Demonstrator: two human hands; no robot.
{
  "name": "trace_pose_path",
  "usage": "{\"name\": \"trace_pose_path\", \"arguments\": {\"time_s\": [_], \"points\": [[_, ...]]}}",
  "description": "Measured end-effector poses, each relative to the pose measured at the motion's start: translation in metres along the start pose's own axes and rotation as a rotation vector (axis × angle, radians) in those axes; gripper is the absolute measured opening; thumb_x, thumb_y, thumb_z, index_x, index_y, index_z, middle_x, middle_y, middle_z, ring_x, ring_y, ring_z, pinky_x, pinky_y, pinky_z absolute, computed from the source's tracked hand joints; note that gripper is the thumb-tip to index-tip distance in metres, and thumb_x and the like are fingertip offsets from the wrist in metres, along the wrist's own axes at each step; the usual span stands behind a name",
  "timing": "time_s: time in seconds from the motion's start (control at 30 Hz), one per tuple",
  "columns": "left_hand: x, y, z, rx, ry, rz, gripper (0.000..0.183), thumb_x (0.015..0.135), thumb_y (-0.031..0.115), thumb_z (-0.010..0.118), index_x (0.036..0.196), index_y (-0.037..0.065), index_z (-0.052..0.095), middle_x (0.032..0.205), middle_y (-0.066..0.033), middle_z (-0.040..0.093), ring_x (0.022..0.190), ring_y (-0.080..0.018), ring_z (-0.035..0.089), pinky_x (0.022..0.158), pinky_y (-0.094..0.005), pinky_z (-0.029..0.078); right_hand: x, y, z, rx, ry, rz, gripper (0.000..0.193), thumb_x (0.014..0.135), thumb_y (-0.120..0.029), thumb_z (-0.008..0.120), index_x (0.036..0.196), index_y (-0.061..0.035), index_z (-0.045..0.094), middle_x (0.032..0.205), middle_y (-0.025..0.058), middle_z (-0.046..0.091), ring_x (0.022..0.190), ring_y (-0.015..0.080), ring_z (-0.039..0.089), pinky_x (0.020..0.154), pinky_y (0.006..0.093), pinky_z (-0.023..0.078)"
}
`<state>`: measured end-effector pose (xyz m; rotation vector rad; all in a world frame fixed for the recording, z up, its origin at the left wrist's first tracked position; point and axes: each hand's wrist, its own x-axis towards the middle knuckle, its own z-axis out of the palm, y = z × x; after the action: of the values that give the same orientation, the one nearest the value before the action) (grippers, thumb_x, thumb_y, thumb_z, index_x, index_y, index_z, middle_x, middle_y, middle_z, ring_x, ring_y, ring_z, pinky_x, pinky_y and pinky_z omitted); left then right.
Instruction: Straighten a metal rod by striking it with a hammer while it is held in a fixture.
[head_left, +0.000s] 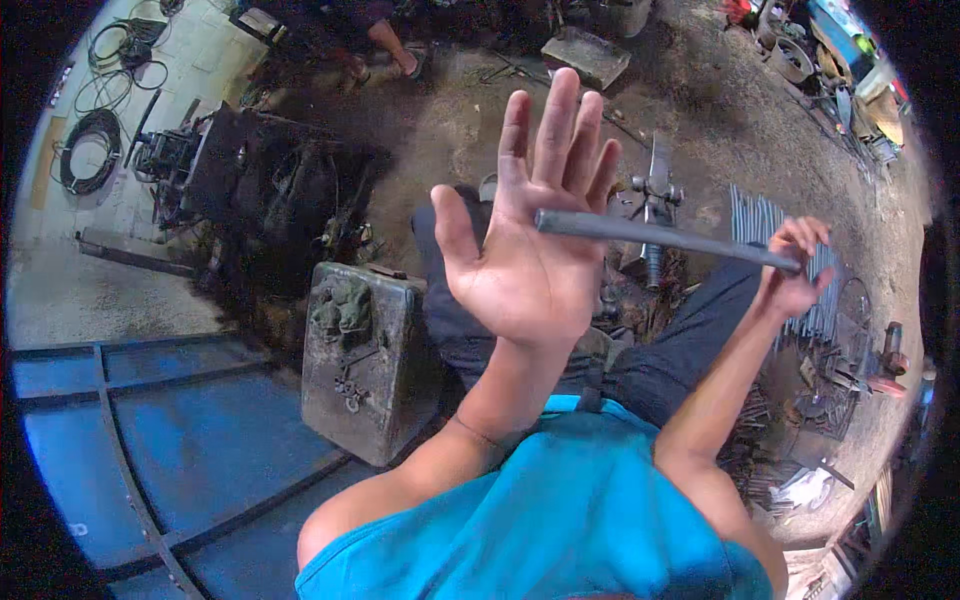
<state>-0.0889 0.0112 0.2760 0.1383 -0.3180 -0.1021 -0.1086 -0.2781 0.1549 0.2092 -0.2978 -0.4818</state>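
My left hand [535,225] is raised in the middle, palm up toward the view, with its fingers stretched and spread. A dark grey metal rod [660,235] crosses in front of it, its left end over the palm near the finger bases. Whether the rod touches the palm I cannot tell. Farther right, my right hand [795,265] is closed around the rod's other end. Behind that hand lies a stack of thin grey metal rods [757,215] on the ground. Beyond the rod, between my legs, stands a metal clamp-like device [657,190], partly hidden.
A worn metal box [345,400] with a cloth and small metal parts on top stands by my left leg. Blue framed panels [210,425] lie at lower left. Dark machinery [180,160] and coiled cable [90,150] are at far left. A person's foot [408,60] shows at the top.
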Motion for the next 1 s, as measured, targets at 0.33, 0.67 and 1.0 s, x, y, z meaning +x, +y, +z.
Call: {"name": "trace_pose_path", "arguments": {"time_s": [0.33, 0.67, 1.0], "points": [[0.002, -0.008, 0.002, 0.003, -0.018, -0.015, 0.081, 0.091, 0.063, 0.037, 0.15, 0.01, 0.02, 0.157, -0.019, 0.013, 0.145, -0.0348, 0.013, 0.118, -0.0479, 0.014, 0.0, -0.012, 0.013, -0.13, -0.121, -0.072, 0.062, 0.058, -0.012, 0.068, 0.117, -0.0037, 0.052, 0.111, 0.0047, 0.057, 0.094, 0.0186, 0.055, 0.096, 0.0443, 0.033], [0.005, -0.006, 0.0, 0.021, -0.136, -0.011, 0.084, 0.089, 0.066, 0.036, 0.153, 0.018, 0.012, 0.159, -0.0104, 0.007, 0.146, -0.0329, 0.006, 0.116, -0.0552, 0.009, -0.002, -0.003, 0.021, -0.058, -0.201, -0.007, 0.069, 0.056, -0.009, 0.066, 0.123, -0.0046, 0.052, 0.123, 0.0069, 0.057, 0.104, 0.0213, 0.055, 0.101, 0.0461, 0.032], [0.005, -0.007, -0.003, -0.021, -0.175, -0.016, 0.084, 0.087, 0.073, 0.033, 0.153, 0.027, 0.009, 0.159, -0.0118, 0.008, 0.145, -0.0361, 0.011, 0.116, -0.0552, 0.013, -0.004, 0.0, 0.023, -0.046, -0.264, 0.075, 0.064, 0.064, -0.011, 0.066, 0.127, -0.0066, 0.051, 0.132, 0.0079, 0.053, 0.116, 0.0259, 0.052, 0.106, 0.0533, 0.026]]}}
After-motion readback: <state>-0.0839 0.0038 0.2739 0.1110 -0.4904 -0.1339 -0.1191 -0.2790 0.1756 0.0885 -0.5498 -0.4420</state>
